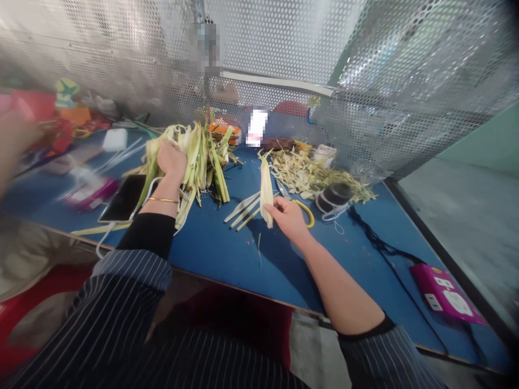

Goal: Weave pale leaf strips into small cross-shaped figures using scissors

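Observation:
My right hand (290, 216) pinches the lower end of a pale corn husk (266, 183), which stands up above the table. Beneath it, several narrow husk strips (247, 212) lie side by side. Scissors (304, 209) with a yellow handle are partly hidden behind that hand. At the left, my left hand (172, 159) reaches into a large pile of corn husks (198, 162). Its fingers are curled among the leaves, and what they grip cannot be made out. A charging cable (146, 197) runs by that wrist.
Husk scraps (302, 170) are heaped at the back right, beside a black spool (334, 197). A purple power strip (446, 294) lies near the right edge. A dark tablet (124, 199) and another person's blurred hand (16, 140) are at left. Perforated metal sheeting (279, 38) stands behind the blue table (227, 265).

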Tool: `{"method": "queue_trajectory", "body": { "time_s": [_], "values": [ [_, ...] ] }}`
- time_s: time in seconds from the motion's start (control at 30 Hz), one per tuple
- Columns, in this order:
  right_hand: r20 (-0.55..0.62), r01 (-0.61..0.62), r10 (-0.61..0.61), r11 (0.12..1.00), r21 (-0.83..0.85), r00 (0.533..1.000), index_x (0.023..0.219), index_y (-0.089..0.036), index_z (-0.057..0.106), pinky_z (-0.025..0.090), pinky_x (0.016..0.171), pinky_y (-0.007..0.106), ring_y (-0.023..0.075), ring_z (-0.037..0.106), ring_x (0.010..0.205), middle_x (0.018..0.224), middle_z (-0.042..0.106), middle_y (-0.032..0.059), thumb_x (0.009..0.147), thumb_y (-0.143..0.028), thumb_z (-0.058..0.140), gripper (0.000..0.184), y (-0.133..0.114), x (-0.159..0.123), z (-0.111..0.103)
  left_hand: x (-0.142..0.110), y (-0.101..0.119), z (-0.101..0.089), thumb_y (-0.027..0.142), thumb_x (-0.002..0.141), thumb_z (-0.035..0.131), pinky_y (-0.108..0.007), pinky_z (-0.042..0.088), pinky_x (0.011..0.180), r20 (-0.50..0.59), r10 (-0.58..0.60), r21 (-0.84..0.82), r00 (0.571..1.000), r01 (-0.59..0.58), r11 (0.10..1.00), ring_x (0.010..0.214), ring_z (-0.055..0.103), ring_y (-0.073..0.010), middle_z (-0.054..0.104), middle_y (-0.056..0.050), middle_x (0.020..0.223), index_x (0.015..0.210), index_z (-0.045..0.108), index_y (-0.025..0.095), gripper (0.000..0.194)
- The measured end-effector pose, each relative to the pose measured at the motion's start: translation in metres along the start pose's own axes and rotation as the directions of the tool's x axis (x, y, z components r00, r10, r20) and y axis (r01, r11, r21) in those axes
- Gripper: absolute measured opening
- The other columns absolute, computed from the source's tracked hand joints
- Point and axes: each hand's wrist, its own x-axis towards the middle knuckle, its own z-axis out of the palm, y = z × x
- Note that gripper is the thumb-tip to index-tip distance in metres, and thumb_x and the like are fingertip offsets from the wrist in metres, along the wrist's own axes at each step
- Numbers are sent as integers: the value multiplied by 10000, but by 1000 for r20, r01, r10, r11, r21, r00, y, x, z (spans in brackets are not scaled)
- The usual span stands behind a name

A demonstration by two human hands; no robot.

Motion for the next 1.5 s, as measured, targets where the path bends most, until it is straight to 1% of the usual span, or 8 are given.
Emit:
{"method": "queue_trajectory", "body": {
  "time_s": [0.33,0.5,0.7,0.87,1.0,1.13,1.27,1.5],
  "values": [
    [27,-1,2,1000,-26,1000,617,-197,480,302,526,249,106,398,518,549,479,-40,775,-372,561,249,-1,0,1,6,13,6,167,811,442,-398,426,862,24,271,100,962,-272,957,1104,531,-301,622,-140,1135,971,681,163,288],
    [31,25,-23,997,-66,999,594,-200,435,302,539,252,107,391,533,546,439,-46,775,-372,558,278,-1,1,0,17,15,18,289,875,388,-410,427,778,208,188,103,960,-213,972,974,602,-320,680,-178,1003,1005,683,139,356],
    [37,29,-26,997,-70,999,605,-200,450,309,550,253,110,406,539,559,468,-41,774,-359,554,254,-2,0,1,9,13,15,251,888,357,-413,413,852,152,168,91,974,-183,979,1029,589,-328,665,-200,1021,937,692,120,363],
    [14,17,-16,999,-36,1000,592,-203,441,289,520,251,105,379,512,525,434,-46,774,-374,562,277,0,1,1,-15,38,-11,271,871,486,-379,391,955,-131,163,-330,978,-198,923,1114,560,-267,663,-93,1087,992,671,183,239],
    [13,-23,22,997,70,1000,615,-205,471,296,484,242,104,384,491,516,431,-45,796,-420,546,291,4,2,1,-76,70,-42,310,824,573,-273,492,708,68,125,-816,990,-17,578,798,642,-146,685,-45,900,955,653,185,198],
    [44,-102,95,973,207,995,642,-208,502,340,459,243,109,431,463,522,476,-39,789,-445,551,284,7,3,0,-145,79,-58,271,683,735,-226,472,554,457,217,-873,862,389,293,606,604,-92,693,-14,799,875,648,206,220],
    [4,-105,106,983,152,994,632,-201,522,322,438,245,104,412,428,490,480,-37,797,-437,531,289,8,6,-2,-174,75,-56,270,657,767,-217,469,542,679,303,-733,668,635,243,567,581,-70,710,-30,818,813,672,182,202],
    [52,52,-50,998,-26,997,546,-175,522,337,516,245,105,426,530,515,466,-28,753,-357,582,282,-30,57,16,-175,74,-60,294,690,743,-174,367,435,669,363,-738,648,637,222,458,495,-34,668,-21,677,734,665,133,184]
  ]
}}
